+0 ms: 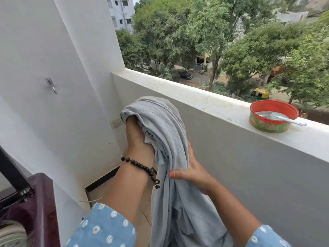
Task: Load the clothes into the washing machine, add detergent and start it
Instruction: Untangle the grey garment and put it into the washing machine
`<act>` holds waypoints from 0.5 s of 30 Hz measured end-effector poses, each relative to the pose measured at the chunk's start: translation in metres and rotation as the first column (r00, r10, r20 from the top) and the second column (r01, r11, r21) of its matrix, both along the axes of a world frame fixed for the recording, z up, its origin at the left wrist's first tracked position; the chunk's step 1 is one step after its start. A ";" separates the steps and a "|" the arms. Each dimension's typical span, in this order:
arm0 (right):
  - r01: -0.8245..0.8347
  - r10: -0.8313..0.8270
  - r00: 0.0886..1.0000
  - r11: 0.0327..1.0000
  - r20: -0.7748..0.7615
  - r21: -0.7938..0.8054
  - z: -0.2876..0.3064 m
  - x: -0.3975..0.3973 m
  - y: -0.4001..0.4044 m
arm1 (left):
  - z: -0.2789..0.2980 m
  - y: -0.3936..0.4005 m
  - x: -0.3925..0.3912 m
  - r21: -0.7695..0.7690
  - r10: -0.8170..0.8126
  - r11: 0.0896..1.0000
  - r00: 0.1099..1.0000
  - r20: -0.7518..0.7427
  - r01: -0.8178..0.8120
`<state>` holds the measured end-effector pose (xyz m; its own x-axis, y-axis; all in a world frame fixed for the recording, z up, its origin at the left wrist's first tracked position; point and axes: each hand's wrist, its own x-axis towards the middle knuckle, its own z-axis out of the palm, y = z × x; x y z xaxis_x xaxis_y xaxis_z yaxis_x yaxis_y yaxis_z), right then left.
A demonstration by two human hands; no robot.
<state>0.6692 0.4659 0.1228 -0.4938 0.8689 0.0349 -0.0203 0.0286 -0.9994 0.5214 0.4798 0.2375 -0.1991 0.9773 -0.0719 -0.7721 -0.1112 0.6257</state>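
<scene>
At the bottom edge, two blue sleeves with white dots [101, 227] are being shown, one on each forearm. A long pale grey-blue garment [170, 150] is being held up in front of the body by both hands, with its lower length being left to hang down between the arms and out of view below. The right hand [190, 172] is being kept low on the cloth, its grip closed on a fold, with the thumb being pressed across the front of the fabric. The left hand [138, 139] is being held higher, with a dark beaded bracelet [142, 166] being worn at the wrist; its fingers are being hidden under the bunched top of the garment, which is being draped over them, so the grip is closed inside the cloth.

At the lower left, part of a dark maroon washing machine [41, 202] is being shown with its black lid [12, 177] raised, and a bundle of light cloth [12, 234] is being seen in its opening. A white wall [53, 41] with a metal hook [52, 85] is being seen behind it.

Farther right, a red-rimmed green tin [272, 120] is being carried on the white parapet ledge [204, 102], well apart from the hands, with a metal spoon [281, 117] being rested across its rim. Beyond the ledge, trees [222, 36], a parked dark car [185, 75] and a pale building [122, 11] are being seen below.
</scene>
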 end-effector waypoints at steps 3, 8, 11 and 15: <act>0.116 -0.114 0.990 0.993 -0.084 0.019 0.001 -0.010 0.001 | -0.013 -0.005 0.009 -0.033 0.002 0.999 0.999 0.055 -0.001; 0.265 -0.260 0.933 0.964 -0.247 -0.013 0.002 0.003 0.008 | -0.041 -0.013 -0.018 -0.086 0.137 0.984 0.976 -0.168 -0.153; 0.273 -0.278 0.907 0.960 -0.317 -0.060 0.015 0.016 0.018 | -0.058 -0.024 -0.030 -0.114 0.076 0.988 0.978 -0.193 -0.100; 0.217 -0.227 0.910 0.974 -0.346 -0.069 0.030 0.010 0.023 | -0.069 -0.035 -0.013 -0.165 -0.001 0.986 1.000 -0.009 0.000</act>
<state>0.6794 0.4893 0.1532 -0.2490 0.9577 0.1440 -0.3648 0.0450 -0.9300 0.5084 0.4446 0.1681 -0.2000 0.9523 -0.2306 -0.7666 -0.0055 0.6421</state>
